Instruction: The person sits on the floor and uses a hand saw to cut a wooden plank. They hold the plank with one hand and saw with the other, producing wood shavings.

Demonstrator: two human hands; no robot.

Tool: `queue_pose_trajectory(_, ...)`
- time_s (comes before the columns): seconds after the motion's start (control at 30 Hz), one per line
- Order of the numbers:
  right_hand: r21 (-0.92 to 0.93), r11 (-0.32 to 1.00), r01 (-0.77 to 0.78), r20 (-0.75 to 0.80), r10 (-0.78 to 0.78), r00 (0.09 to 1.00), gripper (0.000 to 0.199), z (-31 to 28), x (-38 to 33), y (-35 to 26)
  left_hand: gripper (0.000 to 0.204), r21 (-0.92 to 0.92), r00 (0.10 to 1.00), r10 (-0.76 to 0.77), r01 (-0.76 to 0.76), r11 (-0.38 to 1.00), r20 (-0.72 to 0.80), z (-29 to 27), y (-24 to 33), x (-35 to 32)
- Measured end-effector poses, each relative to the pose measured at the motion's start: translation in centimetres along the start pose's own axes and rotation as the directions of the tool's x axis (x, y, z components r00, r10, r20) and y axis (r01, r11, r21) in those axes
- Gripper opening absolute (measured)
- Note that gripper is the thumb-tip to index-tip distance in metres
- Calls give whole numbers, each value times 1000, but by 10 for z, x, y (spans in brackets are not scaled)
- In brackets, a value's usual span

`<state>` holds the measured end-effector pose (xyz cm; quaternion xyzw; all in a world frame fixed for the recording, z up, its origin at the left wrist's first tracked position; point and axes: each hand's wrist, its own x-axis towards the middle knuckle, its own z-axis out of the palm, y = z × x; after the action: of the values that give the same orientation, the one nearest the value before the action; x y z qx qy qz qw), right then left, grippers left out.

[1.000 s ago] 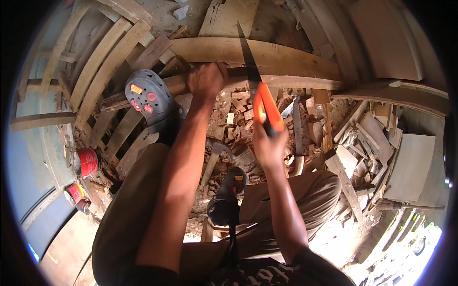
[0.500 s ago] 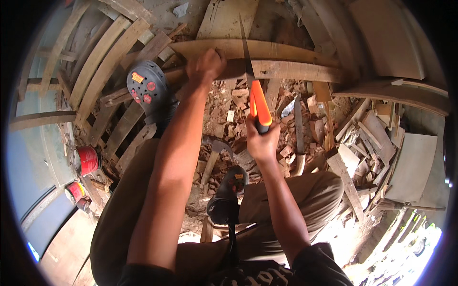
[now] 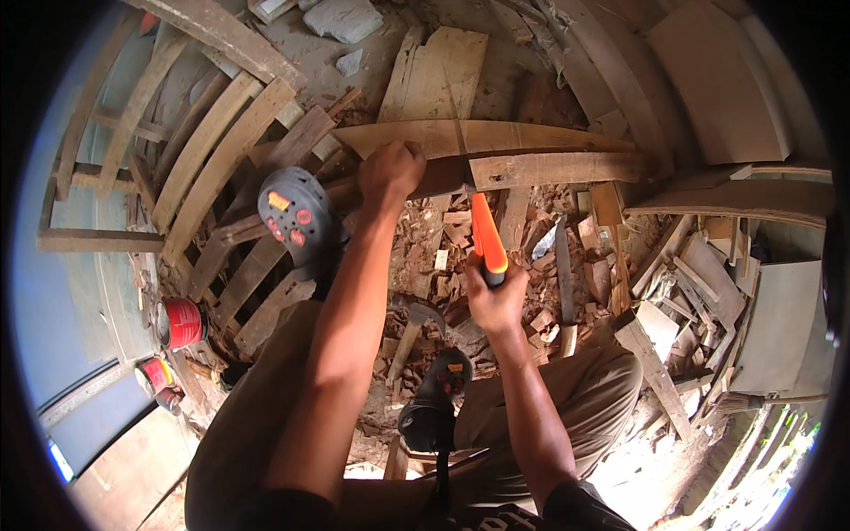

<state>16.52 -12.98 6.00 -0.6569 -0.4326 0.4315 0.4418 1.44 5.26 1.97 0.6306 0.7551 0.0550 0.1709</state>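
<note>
Many wood offcuts [image 3: 531,265] around both hands [image 3: 443,230].

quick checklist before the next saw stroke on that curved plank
1. Right hand wrapped around the orange saw handle: ok.
2. Left hand pressing the curved plank beside the cut: ok.
3. Left fingers away from the blade: cannot tell, they sit close.
4. Shoe braced on the wood: ok.
5. Ground under the cut free of clutter: not ok, wood scraps lie there.
</note>
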Motion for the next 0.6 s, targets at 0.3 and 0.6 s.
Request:
queue_pose_trajectory(0.3, 125, 971, -202, 90, 191, 977, 12, -3, 35, -7, 47, -4, 993, -52, 52, 999, -103, -14, 13, 8)
queue_pose_trajectory(0.6, -66, 993, -98, 77, 103, 992, 3, -59, -86, 12, 51, 15, 993, -54, 55, 998, -106, -6, 1, 26)
